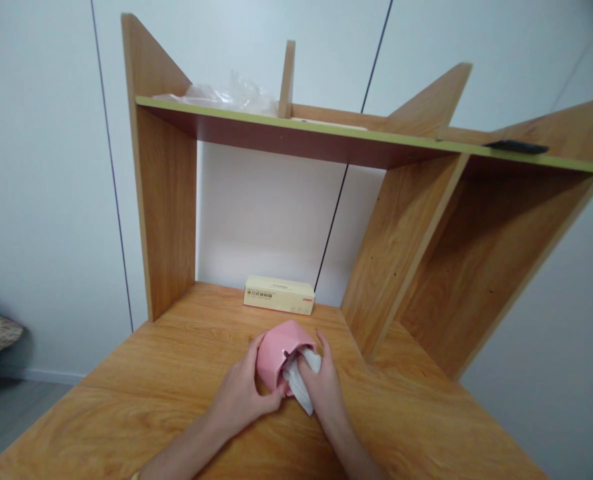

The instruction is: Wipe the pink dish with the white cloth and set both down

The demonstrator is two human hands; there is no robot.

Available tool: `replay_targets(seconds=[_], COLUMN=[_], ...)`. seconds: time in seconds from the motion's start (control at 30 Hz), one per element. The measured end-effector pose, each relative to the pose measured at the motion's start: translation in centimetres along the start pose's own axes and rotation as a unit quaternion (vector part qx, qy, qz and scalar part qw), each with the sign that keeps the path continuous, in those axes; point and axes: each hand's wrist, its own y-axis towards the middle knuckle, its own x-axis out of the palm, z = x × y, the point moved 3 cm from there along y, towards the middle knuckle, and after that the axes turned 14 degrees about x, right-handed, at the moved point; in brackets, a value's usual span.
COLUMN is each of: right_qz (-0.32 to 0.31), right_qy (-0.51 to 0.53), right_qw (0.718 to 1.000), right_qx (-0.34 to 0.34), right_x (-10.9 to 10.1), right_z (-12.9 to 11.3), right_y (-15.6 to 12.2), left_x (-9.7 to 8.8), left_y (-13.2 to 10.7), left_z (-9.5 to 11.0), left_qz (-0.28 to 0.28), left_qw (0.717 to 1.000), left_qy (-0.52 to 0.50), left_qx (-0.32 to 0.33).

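At the middle of a wooden desk, the left hand clasps a pink cup tipped sideways while the right hand grips a white cloth pushed into its mouth, so wiping seems under way, not finished.

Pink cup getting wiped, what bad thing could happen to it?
The pink faceted cup is tipped sideways over the wooden desk, gripped only by the left hand, so it might slip and roll. The right hand presses a white cloth inside; a hard push could shove it toward the cream cardboard box.
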Motion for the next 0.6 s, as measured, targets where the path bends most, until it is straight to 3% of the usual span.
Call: replay_targets(seconds=[0.17, 0.33, 0.6], right_qz=[0.052, 0.077, 0.125], right_qy=[-0.125, -0.308, -0.358], right_qw=[0.991, 0.947, 0.895], right_qx=[-0.014, -0.047, -0.236], right_x=[-0.6, -1.6, -2.1], right_z=[-0.7, -1.5, -1.8], right_y=[-0.1, -0.4, -0.8], left_x=[-0.4, -0.3, -0.4], left_y=[0.1, 0.2, 0.1], left_z=[0.5, 1.0, 1.0], left_qz=[-0.027, -0.081, -0.102], left_qw=[0.997, 0.990, 0.987], left_qy=[0.067, 0.117, 0.126], left_qx=[0.009, 0.011, 0.009])
